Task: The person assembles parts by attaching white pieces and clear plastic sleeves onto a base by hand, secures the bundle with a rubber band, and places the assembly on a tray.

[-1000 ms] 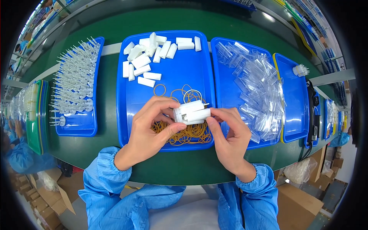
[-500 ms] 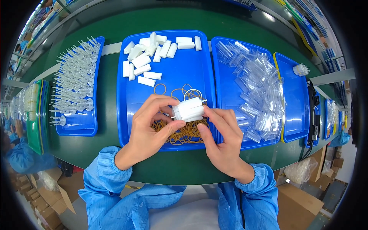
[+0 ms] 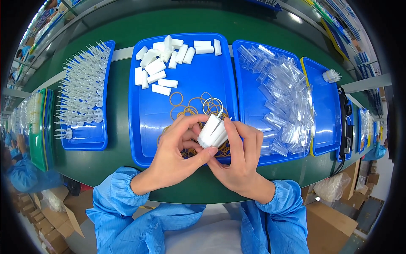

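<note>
Over the near part of the middle blue tray (image 3: pixel 146 127), both hands hold a white block assembly (image 3: pixel 213 133). It is a cluster of white blocks, now tilted, with its far end upward. My left hand (image 3: pixel 174 155) is closed on its left side and near end, thumb at the bottom. The fingers of my right hand (image 3: pixel 240 157) press its right side. A thin white ring (image 3: pixel 212 100) shows just beyond the assembly's far end; whether it is joined to it I cannot tell. Brown rubber bands (image 3: pixel 176 99) lie beneath and beyond the hands, partly hidden. Loose white blocks (image 3: pixel 156 67) are scattered in the tray's far part.
At the left, a blue tray (image 3: pixel 95 142) bears many white pronged parts (image 3: pixel 84 89). Clear plastic sleeves (image 3: pixel 285 97) heap in the tray to the right. Beyond it, another blue tray (image 3: pixel 325 106) has a small white pronged bundle (image 3: pixel 331 76). Cardboard boxes (image 3: pixel 330 226) stand below the green table (image 3: pixel 186 192).
The white block assembly has turned from lying sideways to pointing away and has come slightly nearer. My right hand has shifted left and down, closer to my left hand.
</note>
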`<state>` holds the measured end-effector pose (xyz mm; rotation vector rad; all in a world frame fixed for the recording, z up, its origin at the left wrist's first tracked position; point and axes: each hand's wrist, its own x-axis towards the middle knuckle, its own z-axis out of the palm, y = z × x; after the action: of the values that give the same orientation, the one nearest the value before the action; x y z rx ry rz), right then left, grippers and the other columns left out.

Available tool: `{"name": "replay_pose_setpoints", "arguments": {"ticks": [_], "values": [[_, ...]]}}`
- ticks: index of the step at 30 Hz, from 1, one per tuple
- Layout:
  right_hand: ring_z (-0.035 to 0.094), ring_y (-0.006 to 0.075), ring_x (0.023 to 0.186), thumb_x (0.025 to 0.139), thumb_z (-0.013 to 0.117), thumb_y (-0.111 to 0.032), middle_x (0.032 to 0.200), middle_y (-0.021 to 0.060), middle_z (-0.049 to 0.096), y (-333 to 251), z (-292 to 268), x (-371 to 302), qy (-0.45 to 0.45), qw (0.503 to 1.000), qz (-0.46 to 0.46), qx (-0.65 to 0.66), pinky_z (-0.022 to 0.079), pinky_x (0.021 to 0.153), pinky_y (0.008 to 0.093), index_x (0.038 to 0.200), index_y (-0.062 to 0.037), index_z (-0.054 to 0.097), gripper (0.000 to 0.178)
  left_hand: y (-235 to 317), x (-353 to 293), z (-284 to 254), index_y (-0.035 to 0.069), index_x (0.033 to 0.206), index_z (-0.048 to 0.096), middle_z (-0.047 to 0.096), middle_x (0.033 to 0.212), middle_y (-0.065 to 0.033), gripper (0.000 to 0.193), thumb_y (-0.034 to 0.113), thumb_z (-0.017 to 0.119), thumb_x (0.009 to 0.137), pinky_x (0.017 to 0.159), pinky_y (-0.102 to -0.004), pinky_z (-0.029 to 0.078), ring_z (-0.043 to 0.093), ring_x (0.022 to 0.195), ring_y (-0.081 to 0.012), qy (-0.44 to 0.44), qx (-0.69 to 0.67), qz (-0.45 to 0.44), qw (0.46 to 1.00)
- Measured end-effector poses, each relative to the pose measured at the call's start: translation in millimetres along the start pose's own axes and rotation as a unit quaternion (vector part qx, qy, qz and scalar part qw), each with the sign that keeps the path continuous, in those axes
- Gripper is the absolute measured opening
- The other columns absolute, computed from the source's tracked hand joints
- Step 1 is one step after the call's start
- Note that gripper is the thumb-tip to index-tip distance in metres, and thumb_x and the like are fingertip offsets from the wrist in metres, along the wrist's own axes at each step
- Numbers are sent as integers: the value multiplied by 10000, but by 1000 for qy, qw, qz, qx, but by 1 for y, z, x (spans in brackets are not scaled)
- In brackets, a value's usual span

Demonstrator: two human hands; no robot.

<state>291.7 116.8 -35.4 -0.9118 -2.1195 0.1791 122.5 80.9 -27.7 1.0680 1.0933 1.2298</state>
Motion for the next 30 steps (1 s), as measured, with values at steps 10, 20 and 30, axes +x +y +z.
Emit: {"name": "replay_pose_setpoints", "arguments": {"ticks": [10,20,30], "values": [[566,278,962,617,836,-142,1158,129,609,2,-3,3,-23,999,-26,11,425,822,446,1253,24,597,699,-1,1,-3,-7,1277,555,516,1030,-101,502,5,763,821,773,-285,615,644,948,-192,11,71,25,997],[577,284,992,684,833,-217,1122,124,649,7,-20,20,-72,997,-13,23,421,861,445,1217,-4,626,610,-2,2,-6,18,1344,489,497,1047,-78,525,-48,687,862,762,-262,583,636,1014,-186,24,-27,-16,999],[517,277,881,790,738,-39,922,84,600,38,-52,37,-176,984,14,-2,395,774,395,945,-27,706,159,11,15,-38,9,1273,560,601,1234,-121,306,168,522,1014,712,-284,557,631,998,-170,75,-95,-6,993]]}}
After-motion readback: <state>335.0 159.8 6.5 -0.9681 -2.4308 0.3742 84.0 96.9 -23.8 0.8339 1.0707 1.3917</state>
